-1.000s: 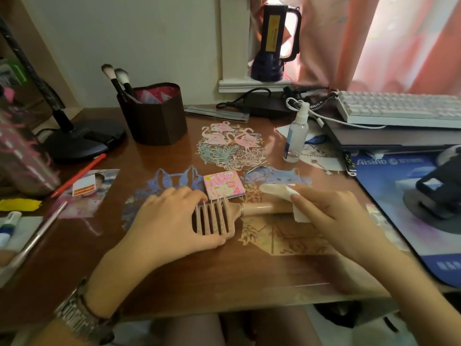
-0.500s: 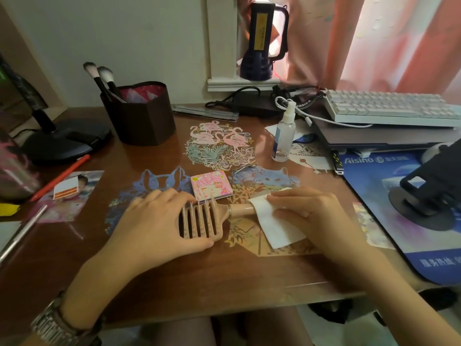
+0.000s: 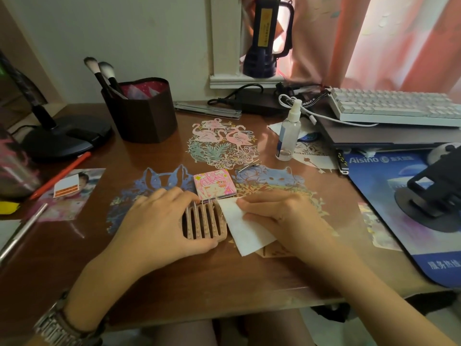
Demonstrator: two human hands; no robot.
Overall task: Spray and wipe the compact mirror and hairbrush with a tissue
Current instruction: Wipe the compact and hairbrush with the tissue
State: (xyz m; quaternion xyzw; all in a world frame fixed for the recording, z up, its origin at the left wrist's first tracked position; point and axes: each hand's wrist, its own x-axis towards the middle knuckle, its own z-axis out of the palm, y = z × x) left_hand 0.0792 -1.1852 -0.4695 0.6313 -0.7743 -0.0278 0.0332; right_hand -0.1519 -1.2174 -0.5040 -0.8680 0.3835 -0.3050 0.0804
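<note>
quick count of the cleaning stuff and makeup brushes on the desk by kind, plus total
hairbrush: 1
compact mirror: 1
tissue: 1
spray bottle: 1
makeup brushes: 2
total: 6

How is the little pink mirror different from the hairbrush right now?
The compact mirror is a flat closed square with a cartoon picture; the hairbrush is plain pinkish with open slots. The mirror lies untouched, while the left hand holds the hairbrush and the right hand presses a tissue on it. Both rest on the desk, close together.
</note>
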